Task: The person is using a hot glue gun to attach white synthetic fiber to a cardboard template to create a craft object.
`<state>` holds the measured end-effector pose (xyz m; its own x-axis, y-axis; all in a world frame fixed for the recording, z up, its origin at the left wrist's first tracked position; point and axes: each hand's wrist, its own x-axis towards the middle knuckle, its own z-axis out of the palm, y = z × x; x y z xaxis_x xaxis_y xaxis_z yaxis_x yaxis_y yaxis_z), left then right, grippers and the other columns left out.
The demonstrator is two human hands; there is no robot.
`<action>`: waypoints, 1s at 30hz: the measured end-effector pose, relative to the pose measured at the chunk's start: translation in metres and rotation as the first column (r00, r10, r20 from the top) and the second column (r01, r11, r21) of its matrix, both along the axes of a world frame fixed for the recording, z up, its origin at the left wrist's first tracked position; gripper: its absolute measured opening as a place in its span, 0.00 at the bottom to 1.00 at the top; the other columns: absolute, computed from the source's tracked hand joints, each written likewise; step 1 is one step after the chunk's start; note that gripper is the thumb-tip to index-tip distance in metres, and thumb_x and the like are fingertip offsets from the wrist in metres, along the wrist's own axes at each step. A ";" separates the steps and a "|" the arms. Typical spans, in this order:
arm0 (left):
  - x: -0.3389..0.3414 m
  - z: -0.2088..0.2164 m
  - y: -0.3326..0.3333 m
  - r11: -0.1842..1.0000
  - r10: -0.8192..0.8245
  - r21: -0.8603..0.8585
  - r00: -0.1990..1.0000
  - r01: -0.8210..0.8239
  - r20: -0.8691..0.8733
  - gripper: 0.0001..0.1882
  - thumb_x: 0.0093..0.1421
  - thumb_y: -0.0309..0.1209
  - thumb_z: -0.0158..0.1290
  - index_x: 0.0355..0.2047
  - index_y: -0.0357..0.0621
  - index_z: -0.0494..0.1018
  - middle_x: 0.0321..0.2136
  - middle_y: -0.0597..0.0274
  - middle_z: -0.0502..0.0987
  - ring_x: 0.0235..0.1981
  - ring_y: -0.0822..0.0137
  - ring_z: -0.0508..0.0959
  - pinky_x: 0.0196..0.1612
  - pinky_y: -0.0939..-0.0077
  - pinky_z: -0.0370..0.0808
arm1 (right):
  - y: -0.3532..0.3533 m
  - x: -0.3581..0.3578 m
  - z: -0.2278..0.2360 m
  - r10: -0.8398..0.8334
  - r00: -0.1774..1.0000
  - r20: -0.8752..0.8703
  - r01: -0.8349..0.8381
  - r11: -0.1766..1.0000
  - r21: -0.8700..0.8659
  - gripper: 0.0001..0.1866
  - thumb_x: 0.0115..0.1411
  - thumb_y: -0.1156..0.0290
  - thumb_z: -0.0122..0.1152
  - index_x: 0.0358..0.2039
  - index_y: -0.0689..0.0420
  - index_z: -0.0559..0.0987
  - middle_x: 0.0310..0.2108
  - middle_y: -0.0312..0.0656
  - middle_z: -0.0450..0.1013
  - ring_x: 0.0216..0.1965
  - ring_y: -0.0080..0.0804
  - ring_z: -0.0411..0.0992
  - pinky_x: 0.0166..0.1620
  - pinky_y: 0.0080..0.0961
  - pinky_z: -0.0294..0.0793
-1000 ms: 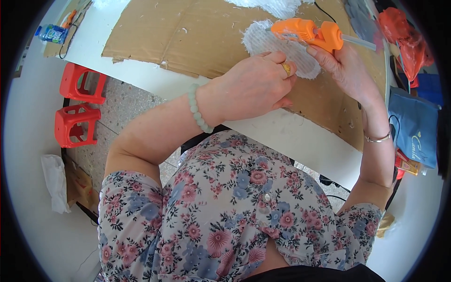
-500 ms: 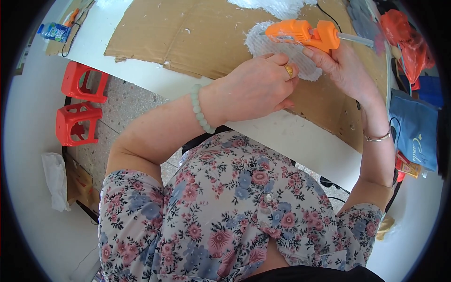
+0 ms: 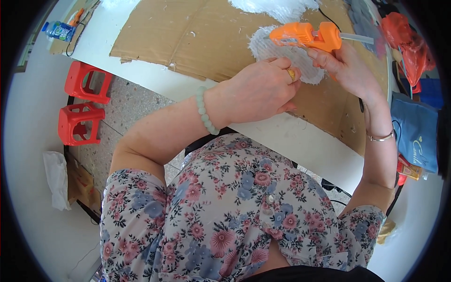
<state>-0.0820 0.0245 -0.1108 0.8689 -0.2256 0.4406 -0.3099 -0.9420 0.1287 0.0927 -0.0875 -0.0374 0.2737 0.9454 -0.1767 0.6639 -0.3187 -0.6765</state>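
Note:
An orange hot glue gun (image 3: 300, 35) is gripped by my right hand (image 3: 350, 68), its nozzle toward the left. From its back end a translucent glue stick (image 3: 357, 38) sticks out. Just below the gun is a white pad (image 3: 307, 70) with a fluffy rim and a ribbed face. My left hand (image 3: 263, 89) is curled at the pad's near left edge and seems to pinch it; its fingertips are mostly hidden. The gun's nozzle hangs over the pad's far left part; whether it touches cannot be made out.
Brown cardboard (image 3: 197, 42) covers much of the white table (image 3: 155, 87). More white fluffy material (image 3: 277, 7) lies at the far edge. A bottle (image 3: 58, 30) stands far left, red stools (image 3: 87, 82) below. At right are a red plastic bag (image 3: 401, 40) and a blue bag (image 3: 413, 131).
The whole view has shifted slightly, with everything a little further right and lower. Both hands, the glue gun and the pad keep nearly the same places relative to each other.

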 end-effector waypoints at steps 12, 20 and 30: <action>0.000 0.002 0.000 1.000 -0.007 -0.021 1.000 0.007 0.001 0.20 0.50 0.42 0.57 0.34 0.34 0.75 0.33 0.62 0.73 0.37 0.66 0.71 0.41 0.75 0.71 | -0.007 0.007 0.003 -0.039 0.996 0.083 0.041 0.999 -0.025 0.20 0.62 0.55 0.54 0.43 0.59 0.72 0.27 0.31 0.65 0.28 0.18 0.62 0.29 0.16 0.61; 0.000 0.003 0.000 1.000 -0.007 -0.022 1.000 0.006 -0.028 0.19 0.50 0.41 0.57 0.33 0.34 0.75 0.31 0.63 0.73 0.36 0.66 0.71 0.41 0.76 0.71 | -0.018 0.015 0.002 -0.057 0.992 0.114 0.058 0.998 -0.007 0.20 0.62 0.55 0.54 0.45 0.59 0.71 0.27 0.31 0.65 0.26 0.18 0.61 0.29 0.16 0.62; -0.003 0.004 0.001 0.991 -0.007 -0.135 1.000 0.004 -0.021 0.21 0.43 0.33 0.62 0.37 0.37 0.73 0.35 0.60 0.73 0.38 0.61 0.72 0.40 0.71 0.73 | -0.046 0.029 0.010 -0.154 0.985 0.076 0.155 0.988 -0.012 0.19 0.63 0.57 0.51 0.45 0.61 0.71 0.30 0.34 0.69 0.28 0.19 0.65 0.29 0.16 0.64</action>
